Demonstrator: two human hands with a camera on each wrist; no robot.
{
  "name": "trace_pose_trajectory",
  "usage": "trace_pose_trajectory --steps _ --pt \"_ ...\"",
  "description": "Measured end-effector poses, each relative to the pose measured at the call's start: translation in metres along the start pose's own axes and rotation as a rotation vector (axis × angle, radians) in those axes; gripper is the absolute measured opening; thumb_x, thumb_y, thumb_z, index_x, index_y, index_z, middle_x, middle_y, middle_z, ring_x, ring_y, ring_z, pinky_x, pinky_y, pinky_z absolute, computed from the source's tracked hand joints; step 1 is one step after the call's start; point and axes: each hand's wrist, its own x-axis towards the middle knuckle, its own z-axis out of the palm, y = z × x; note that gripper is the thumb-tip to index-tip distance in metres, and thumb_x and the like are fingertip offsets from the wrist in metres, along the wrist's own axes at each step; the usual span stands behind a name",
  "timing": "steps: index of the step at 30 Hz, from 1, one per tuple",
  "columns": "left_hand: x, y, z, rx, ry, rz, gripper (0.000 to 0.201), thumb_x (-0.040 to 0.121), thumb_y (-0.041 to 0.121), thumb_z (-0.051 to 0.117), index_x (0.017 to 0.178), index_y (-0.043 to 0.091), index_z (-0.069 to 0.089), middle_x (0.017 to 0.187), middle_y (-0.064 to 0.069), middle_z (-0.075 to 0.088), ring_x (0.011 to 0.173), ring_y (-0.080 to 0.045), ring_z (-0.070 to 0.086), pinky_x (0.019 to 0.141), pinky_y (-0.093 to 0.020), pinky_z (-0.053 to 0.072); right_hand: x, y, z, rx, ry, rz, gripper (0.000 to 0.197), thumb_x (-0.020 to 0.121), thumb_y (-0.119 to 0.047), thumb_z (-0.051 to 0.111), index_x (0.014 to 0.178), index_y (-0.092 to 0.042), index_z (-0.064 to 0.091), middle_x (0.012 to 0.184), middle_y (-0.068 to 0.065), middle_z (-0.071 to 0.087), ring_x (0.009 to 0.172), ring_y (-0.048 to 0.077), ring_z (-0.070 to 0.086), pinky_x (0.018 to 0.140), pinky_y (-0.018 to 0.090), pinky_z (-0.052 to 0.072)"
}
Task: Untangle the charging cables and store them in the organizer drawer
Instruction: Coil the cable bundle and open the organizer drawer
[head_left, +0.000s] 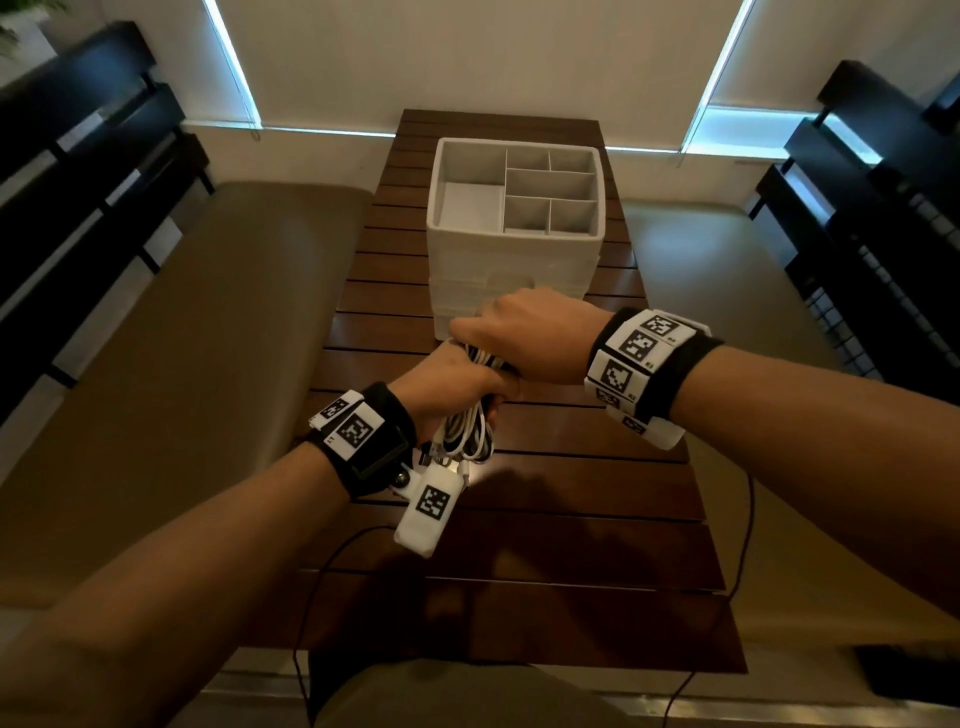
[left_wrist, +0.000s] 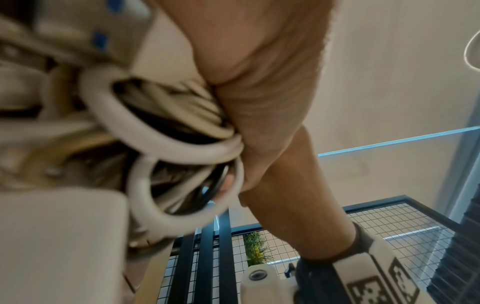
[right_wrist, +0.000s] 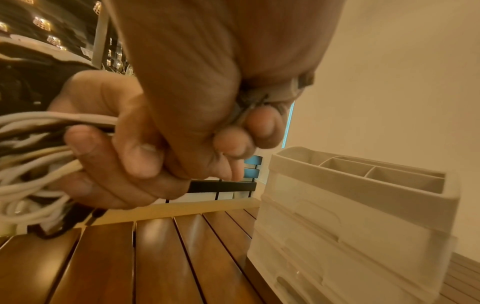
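A tangled bundle of white and black charging cables hangs above the slatted wooden table. My left hand grips the bundle from below, and loops hang down past its wrist. Directly above, my right hand is curled round the top of the same bundle. In the right wrist view, fingers of my right hand close on a few strands, while my left hand holds the cables. The left wrist view shows white loops against my palm. The white organizer stands just beyond, its drawer fronts closed.
The organizer's top tray has several empty compartments. Padded benches flank the narrow table on both sides. Thin black wires trail over the table's near edge. Black shelving stands at both sides of the room.
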Motion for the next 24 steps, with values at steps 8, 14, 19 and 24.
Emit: trace_pose_trajectory --steps 8,14,19,24 --pt "0.005 -0.010 -0.017 -0.217 0.047 -0.037 0.014 0.084 -0.002 0.072 0.074 0.009 0.069 0.063 -0.008 0.055 0.052 -0.020 0.054 0.057 -0.033 0.051 -0.015 0.023 0.026 0.403 0.330 0.417 0.058 0.083 -0.024 0.078 0.133 -0.021 0.049 0.123 0.003 0.063 0.101 0.023 0.065 0.081 0.047 0.058" --pt "0.005 -0.019 -0.008 -0.367 -0.016 -0.080 0.029 0.088 0.001 0.069 0.064 0.014 0.060 0.059 -0.002 0.052 0.048 -0.013 0.051 0.061 -0.031 0.045 -0.015 0.012 0.031 2.178 0.516 0.669 0.062 0.100 -0.049 0.055 0.144 -0.005 0.049 0.131 0.025 0.067 0.109 0.033 0.069 0.094 0.045 0.055" --pt "0.000 -0.016 0.015 -0.432 -0.131 -0.076 0.027 0.095 0.007 0.067 0.118 -0.008 0.063 0.097 -0.025 0.058 0.079 -0.034 0.055 0.070 -0.037 0.051 0.007 -0.004 0.033 2.600 0.455 0.535 0.080 0.095 -0.067 0.054 0.136 0.002 0.055 0.133 0.030 0.064 0.125 0.050 0.061 0.109 0.064 0.045" --pt "0.000 -0.020 0.012 -0.447 -0.057 -0.078 0.017 0.090 0.003 0.066 0.103 -0.008 0.063 0.091 -0.023 0.059 0.075 -0.033 0.057 0.073 -0.040 0.051 0.008 -0.009 0.046 2.627 0.587 0.703 0.089 0.088 -0.076 0.057 0.138 -0.002 0.060 0.139 0.027 0.061 0.124 0.048 0.062 0.105 0.066 0.047"
